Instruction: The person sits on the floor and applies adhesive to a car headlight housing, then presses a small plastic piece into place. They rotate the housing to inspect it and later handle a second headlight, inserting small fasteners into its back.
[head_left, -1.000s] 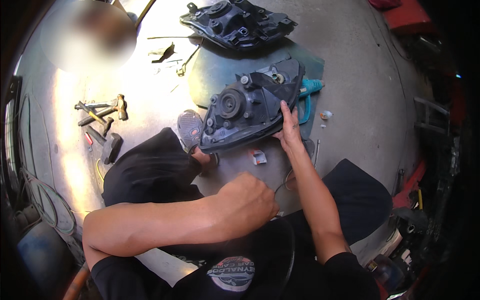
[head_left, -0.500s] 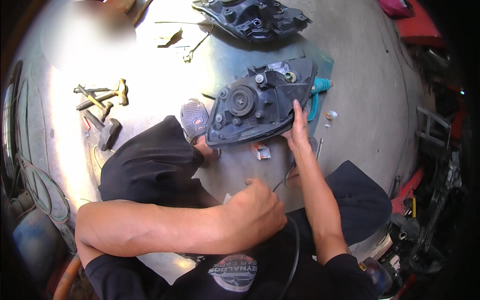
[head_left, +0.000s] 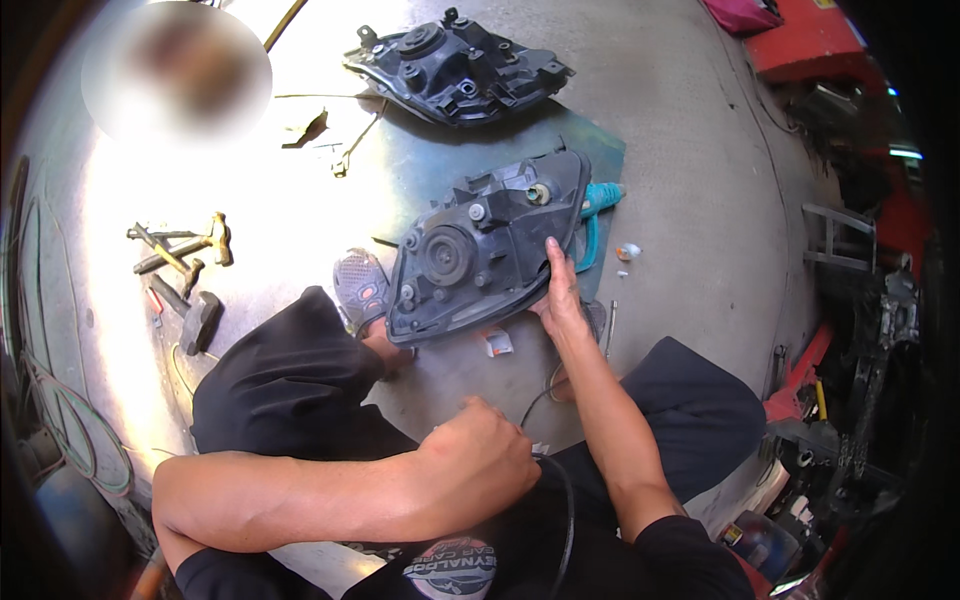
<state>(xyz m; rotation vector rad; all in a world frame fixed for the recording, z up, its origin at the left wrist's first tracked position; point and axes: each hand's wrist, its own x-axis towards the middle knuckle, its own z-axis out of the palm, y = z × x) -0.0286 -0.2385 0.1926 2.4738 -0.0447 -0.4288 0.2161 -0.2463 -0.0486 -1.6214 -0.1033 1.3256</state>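
A black car headlight assembly [head_left: 490,250] is tilted in front of me, its back with a round cap and several small fittings facing up. My right hand [head_left: 560,300] grips its lower right edge, thumb on top and fingers beneath. Across my lap comes my left arm, and my left hand [head_left: 480,455] is closed, knuckles up. What it holds, if anything, is hidden. A black cable [head_left: 570,510] passes just beside that hand. Behind the headlight's right end, a teal heat-gun-like tool [head_left: 600,198] lies partly covered.
A second black headlight assembly [head_left: 455,70] rests farther off by a dark greenish sheet [head_left: 400,190]. Several hammers [head_left: 185,245] lie on the floor at left. A small orange-and-white box [head_left: 498,343] and a small bottle [head_left: 628,252] are nearby. Metal parts [head_left: 850,440] crowd the right side.
The whole view has shifted, so the scene sits lower and farther left. My right hand keeps its grip on the headlight. My left hand stays closed near my lap, turned slightly.
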